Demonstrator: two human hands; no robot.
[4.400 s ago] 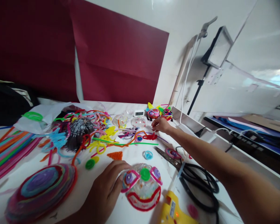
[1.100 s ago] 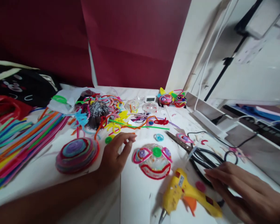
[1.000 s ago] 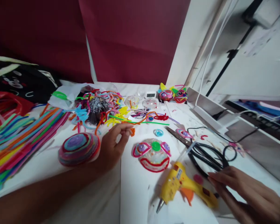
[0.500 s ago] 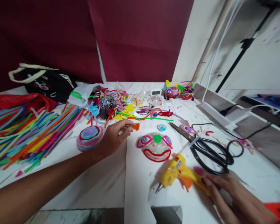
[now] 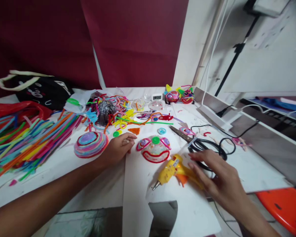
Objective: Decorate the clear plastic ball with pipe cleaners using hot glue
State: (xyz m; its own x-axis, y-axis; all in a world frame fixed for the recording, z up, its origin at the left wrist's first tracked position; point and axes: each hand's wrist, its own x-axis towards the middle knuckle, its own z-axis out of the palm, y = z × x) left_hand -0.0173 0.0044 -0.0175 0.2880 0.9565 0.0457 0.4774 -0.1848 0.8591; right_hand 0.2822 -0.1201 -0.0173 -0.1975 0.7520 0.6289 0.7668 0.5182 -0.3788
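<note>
My left hand (image 5: 119, 147) rests by the left edge of a white sheet, fingers curled in; their inner side is hidden. Just beyond lie an orange fuzzy triangle (image 5: 134, 131) and a green disc (image 5: 116, 133). My right hand (image 5: 218, 172) hovers with thumb and forefinger apart, over the handle end of a yellow glue gun (image 5: 168, 170) and the black scissors handles. The glue gun lies on its side, nozzle toward the lower left. Between my hands sits a clear dome face (image 5: 156, 150) with a green nose, pink-rimmed eyes and a red mouth. Open-bladed scissors (image 5: 180, 133) lie beyond the gun.
Loose pipe cleaners (image 5: 37, 141) cover the left side. Beside my left forearm stands a coiled striped dome (image 5: 91, 144). A tangled pile, a timer (image 5: 157, 97) and two decorated masks (image 5: 179, 95) are at the back. An orange stool (image 5: 283, 207) is at lower right.
My left hand has drawn back slightly, uncovering the green disc. My right hand has moved forward and up over the glue gun's handle end. The view has shifted to the right.
</note>
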